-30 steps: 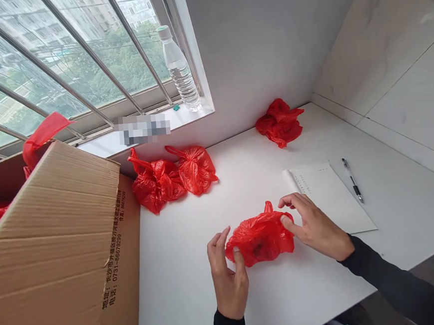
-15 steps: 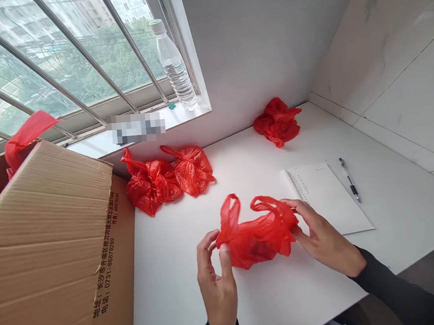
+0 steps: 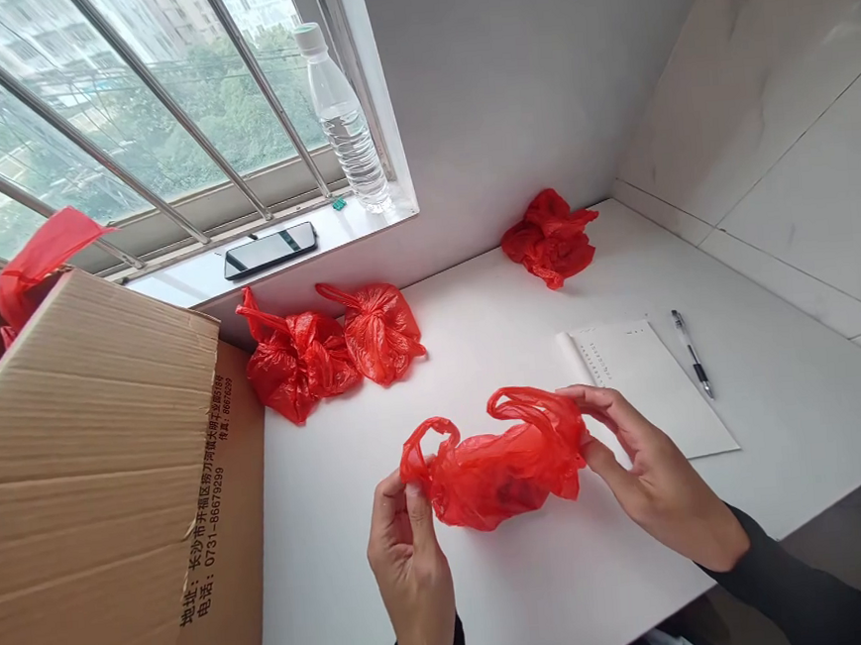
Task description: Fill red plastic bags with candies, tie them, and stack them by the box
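Note:
A red plastic bag point(image 3: 506, 471) with two loop handles lies at the front middle of the white table, a dark shape showing faintly through it. At its left end, my left hand point(image 3: 413, 552) pinches the plastic at the base of the left handle between thumb and fingers. On the opposite end, my right hand point(image 3: 642, 460) has its thumb and fingertips closed on the bag's right edge, below the other handle. Both handles stand up in loops.
Left stands a large cardboard box point(image 3: 76, 470) with red plastic inside. Red bags point(image 3: 303, 362), point(image 3: 383, 331) and a crumpled one point(image 3: 550, 239) lie along the wall. A notepad point(image 3: 660, 394) and pen point(image 3: 693, 353) lie right. The sill holds a phone point(image 3: 270, 250) and water bottle point(image 3: 348, 135).
My left hand has moved left and now grips the left handle's base, pulling that end of the bag outward. The right hand has shifted slightly, still at the right edge.

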A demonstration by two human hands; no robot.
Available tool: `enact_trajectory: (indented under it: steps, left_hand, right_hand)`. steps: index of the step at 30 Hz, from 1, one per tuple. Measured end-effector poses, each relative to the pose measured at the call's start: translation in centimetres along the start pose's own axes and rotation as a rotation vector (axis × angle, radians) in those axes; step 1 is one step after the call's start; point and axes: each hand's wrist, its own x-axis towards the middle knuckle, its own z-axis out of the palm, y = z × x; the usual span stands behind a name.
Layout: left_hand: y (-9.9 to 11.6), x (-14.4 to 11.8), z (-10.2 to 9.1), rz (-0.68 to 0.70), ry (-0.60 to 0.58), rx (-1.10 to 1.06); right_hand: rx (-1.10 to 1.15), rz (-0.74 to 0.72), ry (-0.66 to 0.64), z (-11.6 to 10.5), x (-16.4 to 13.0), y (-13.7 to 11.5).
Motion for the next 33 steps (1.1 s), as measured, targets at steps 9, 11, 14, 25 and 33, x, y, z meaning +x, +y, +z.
enact_trajectory:
  steps: [9,11,14,25,33]
  left_hand:
    - [0.7,-0.3,0.6,-0.164,-0.134,-0.315]
    - [0.9,-0.6,0.5,-0.151,-0.162,-0.344]
    - [1.0,-1.1,0.6,-0.089,-0.201,-0.281]
    - [1.4,-1.1,1.1,-0.069,0.114,0.125]
    - [3.1,-2.6,-0.4,0.114,0.209,0.272]
  right_hand:
    - [-0.152,-0.565,0.211,1.1,-2.7,-3.2]
    - [-0.139,-0.695,0.065,1.3,-2.5,-3.8]
    - [-0.241,-0.708,-0.138,2.3,-1.6,-4.3]
    - [-0.375,-0.452,-0.073,1.0,-0.2,-3.5]
    - [-0.283,-0.282,0.229,-0.6,-0.8,-4.7]
